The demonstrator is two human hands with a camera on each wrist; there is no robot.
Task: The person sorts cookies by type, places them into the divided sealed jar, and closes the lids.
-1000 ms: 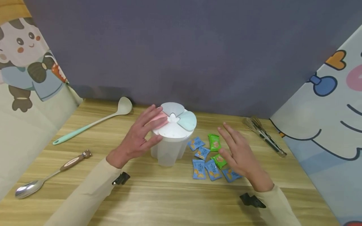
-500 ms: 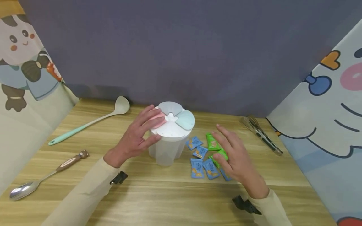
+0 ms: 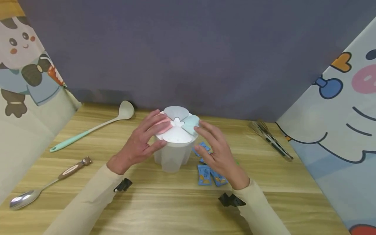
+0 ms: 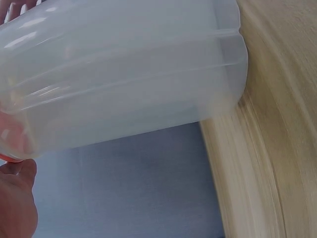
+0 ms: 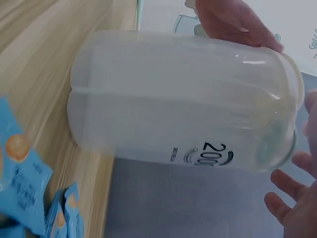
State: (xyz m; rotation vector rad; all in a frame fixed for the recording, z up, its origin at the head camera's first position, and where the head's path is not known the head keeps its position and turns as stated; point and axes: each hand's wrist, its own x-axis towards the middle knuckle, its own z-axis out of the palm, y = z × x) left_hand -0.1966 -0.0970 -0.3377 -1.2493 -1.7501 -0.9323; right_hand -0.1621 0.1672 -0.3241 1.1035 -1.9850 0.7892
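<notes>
A frosted, clear plastic canister stands upright on the wooden table; the left wrist view shows its ribbed wall. On top sits a white lid with pink, grey and mint petal-shaped flaps. My left hand grips the lid's left side, fingers over the pink flap and thumb at the front rim. At the right side, my right hand has its fingers spread and gently bent, fingertips right by the mint flap. Blue snack packets lie beneath and beside the right hand, partly hidden by it.
A ladle with a mint handle and a metal spoon with a brown bear handle lie at left. Tongs and a whisk lie at far right. A grey backdrop rises behind the table.
My right hand has moved left from above the snack packets to the lid's right side, now covering the green packets almost wholly. The left hand has stayed on the lid.
</notes>
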